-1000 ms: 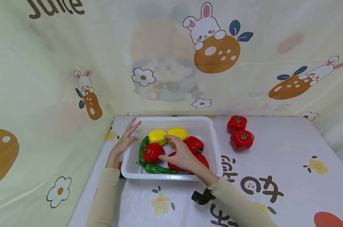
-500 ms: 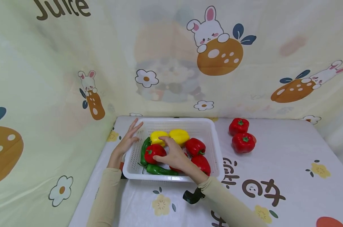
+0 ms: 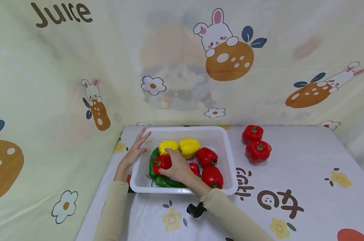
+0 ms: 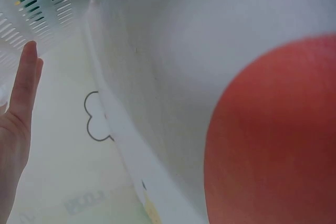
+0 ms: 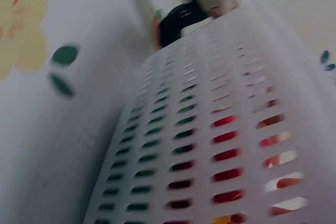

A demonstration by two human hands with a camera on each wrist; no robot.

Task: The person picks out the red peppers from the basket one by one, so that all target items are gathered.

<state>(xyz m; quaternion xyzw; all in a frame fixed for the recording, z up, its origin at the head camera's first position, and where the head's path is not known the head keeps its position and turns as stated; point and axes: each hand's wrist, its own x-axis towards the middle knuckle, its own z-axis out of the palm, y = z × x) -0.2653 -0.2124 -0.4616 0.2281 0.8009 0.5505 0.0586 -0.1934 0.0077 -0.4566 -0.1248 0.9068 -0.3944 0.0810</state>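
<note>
In the head view a white perforated basket (image 3: 228, 150) holds several peppers. My right hand (image 3: 178, 167) reaches over its near rim, spread thumb and fingers bracketing the right side of a red bell pepper (image 3: 161, 164). Its lower fingers are hidden, and no firm grip shows. Around that pepper lie two green chili peppers (image 3: 154, 162), two yellow bell peppers (image 3: 189, 148) and other red bell peppers (image 3: 207, 156). At the basket's left edge rests my left hand (image 3: 134, 153), fingers extended; the left wrist view shows this hand (image 4: 20, 108) beside the basket's slotted wall (image 4: 52, 14).
Right of the basket, red bell peppers (image 3: 258, 151) stand close together on the printed white tablecloth (image 3: 299, 157). A patterned curtain (image 3: 176, 110) rises behind the table and at the left. In the right wrist view the slotted basket side (image 5: 184, 145) fills the middle.
My right hand has moved left across the basket to the red bell pepper, uncovering red peppers at the right. Its thumb-to-finger spread looks unchanged. The left hand stays at the basket's edge.
</note>
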